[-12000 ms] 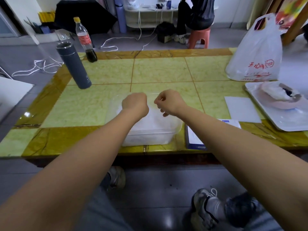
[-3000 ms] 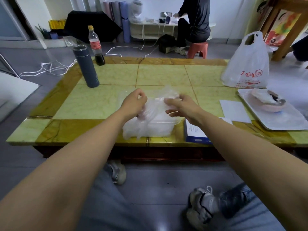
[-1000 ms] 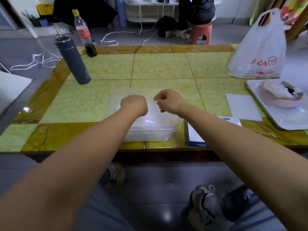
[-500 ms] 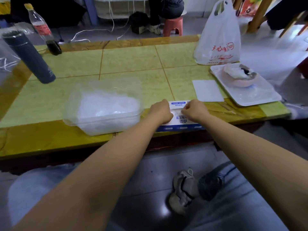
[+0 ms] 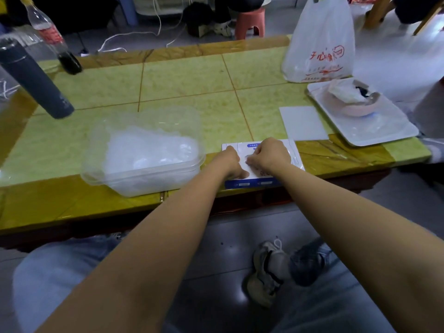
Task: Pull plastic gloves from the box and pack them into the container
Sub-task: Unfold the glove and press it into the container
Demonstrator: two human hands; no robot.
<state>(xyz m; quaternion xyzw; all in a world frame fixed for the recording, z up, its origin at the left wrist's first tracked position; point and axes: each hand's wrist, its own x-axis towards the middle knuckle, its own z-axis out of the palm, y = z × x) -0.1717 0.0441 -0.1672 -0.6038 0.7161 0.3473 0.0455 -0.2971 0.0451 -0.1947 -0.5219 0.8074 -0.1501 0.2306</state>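
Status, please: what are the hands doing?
Left hand rests on glove box; right hand works at its top. Container beside it holds gloves. Nothing blocking.

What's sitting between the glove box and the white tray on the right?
In the head view, a flat white sheet lies on the table between the glove box and the white tray.

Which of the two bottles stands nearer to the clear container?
The dark grey flask; the clear red-labelled bottle stands farther back, at the table's edge.
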